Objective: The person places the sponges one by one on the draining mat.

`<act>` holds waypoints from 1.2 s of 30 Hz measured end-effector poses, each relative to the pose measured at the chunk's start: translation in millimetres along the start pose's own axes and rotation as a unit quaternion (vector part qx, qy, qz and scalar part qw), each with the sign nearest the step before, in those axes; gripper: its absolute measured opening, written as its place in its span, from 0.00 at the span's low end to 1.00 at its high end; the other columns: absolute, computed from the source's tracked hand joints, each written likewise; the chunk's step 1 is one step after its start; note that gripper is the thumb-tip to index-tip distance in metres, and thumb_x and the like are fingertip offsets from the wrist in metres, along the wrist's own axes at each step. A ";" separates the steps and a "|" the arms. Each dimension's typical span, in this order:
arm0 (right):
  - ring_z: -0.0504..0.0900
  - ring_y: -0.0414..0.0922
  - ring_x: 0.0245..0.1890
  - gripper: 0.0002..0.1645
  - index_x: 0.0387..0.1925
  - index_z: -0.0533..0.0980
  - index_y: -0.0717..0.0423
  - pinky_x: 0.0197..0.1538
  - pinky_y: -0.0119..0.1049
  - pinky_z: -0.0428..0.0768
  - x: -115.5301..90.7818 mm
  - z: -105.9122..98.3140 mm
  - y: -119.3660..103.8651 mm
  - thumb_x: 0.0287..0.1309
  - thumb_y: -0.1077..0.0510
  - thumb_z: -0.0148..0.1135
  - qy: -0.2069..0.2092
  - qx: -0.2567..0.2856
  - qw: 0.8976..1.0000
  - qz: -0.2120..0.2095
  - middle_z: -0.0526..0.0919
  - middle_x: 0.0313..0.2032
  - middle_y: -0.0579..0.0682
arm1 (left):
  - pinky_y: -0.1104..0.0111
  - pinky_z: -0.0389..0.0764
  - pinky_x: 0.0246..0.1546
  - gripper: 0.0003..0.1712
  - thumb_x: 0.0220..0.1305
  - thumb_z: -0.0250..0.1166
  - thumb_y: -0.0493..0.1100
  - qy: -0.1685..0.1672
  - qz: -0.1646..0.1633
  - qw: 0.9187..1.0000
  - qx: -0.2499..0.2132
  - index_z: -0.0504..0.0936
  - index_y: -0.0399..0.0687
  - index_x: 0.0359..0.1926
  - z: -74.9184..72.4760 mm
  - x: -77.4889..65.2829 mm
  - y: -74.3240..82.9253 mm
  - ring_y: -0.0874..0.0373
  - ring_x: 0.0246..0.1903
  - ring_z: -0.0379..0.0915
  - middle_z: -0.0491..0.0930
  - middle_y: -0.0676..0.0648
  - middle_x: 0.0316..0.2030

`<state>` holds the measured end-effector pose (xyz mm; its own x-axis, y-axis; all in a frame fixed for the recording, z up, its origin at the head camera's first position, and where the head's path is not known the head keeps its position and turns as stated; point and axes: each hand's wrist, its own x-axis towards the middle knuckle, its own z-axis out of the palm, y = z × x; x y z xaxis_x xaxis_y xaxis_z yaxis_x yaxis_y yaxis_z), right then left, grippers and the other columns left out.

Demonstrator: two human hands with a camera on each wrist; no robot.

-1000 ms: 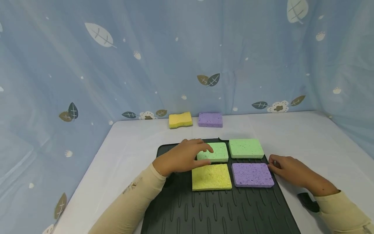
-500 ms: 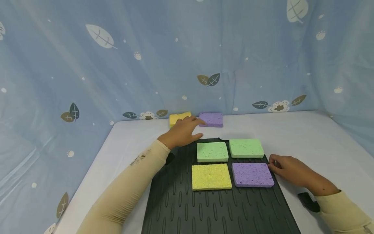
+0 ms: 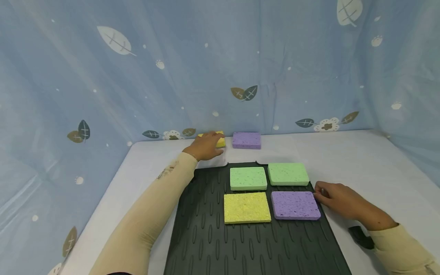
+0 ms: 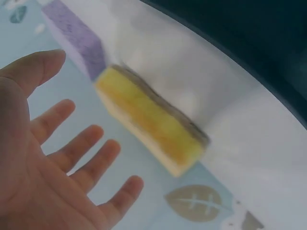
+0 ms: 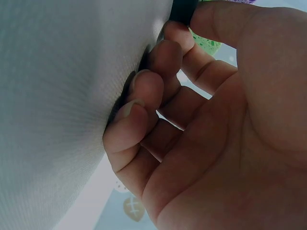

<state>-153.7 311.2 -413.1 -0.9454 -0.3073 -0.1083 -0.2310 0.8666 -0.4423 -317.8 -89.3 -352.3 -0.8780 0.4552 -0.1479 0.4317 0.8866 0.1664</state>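
My left hand [image 3: 205, 146] is stretched over the far yellow sponge [image 3: 220, 143], hiding part of it. In the left wrist view, its fingers are spread and hold nothing, beside that yellow sponge with a grey-brown underside [image 4: 153, 117]. A purple sponge [image 3: 246, 140] lies just right of it. With thumb and curled forefinger, my right hand [image 3: 340, 198] pinches the right edge of a black ridged mat [image 3: 206, 236]; that edge shows as a dark strip in the right wrist view. On the mat are two green sponges [image 3: 248, 178], a yellow sponge [image 3: 247, 208] and a purple sponge [image 3: 296, 205].
A white cloth [image 3: 361, 160] covers the table around the mat. Behind it hangs a blue curtain [image 3: 185, 68] printed with leaves, close behind the two far sponges. A black wrist strap [image 3: 361, 237] shows below my right wrist.
My left hand has moved from above the mat's sponges, away and leftward, to the far yellow sponge. My right hand has stayed at the mat's edge.
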 end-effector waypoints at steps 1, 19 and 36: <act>0.63 0.35 0.21 0.07 0.32 0.72 0.48 0.24 0.30 0.63 0.0 0.1 -0.1 0.69 0.58 0.56 -0.001 0.002 1.000 0.000 0.66 0.21 0.40 | 0.41 0.58 0.71 0.37 0.73 0.59 0.53 -0.005 -0.008 1.000 -0.003 0.58 0.55 0.77 0.5 1.6 -2.5 0.44 0.74 0.55 0.59 0.42 0.75; 0.64 0.34 0.21 0.06 0.33 0.73 0.48 0.24 0.30 0.64 0.4 -1.2 -2.6 0.69 0.58 0.56 -0.003 0.004 1.000 0.004 0.67 0.20 0.40 | 0.38 0.56 0.70 0.38 0.72 0.59 0.50 -0.016 -0.066 0.998 0.004 0.56 0.50 0.78 5.5 23.6 -37.7 0.42 0.74 0.54 0.58 0.41 0.76; 0.64 0.35 0.21 0.05 0.34 0.74 0.49 0.24 0.30 0.64 3.1 -1.4 -0.1 0.69 0.58 0.56 -0.005 0.003 1.000 0.009 0.68 0.21 0.40 | 0.44 0.67 0.65 0.42 0.62 0.70 0.54 0.013 -0.072 0.997 -0.001 0.64 0.47 0.72 13.0 32.6 -40.1 0.42 0.64 0.68 0.70 0.38 0.64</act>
<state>-156.9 310.7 -412.1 -0.9472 -0.2957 -0.1244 -0.2128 0.8693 -0.4461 -361.1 -108.9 -376.5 -0.9358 0.3209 -0.1458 0.3003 0.9425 0.1466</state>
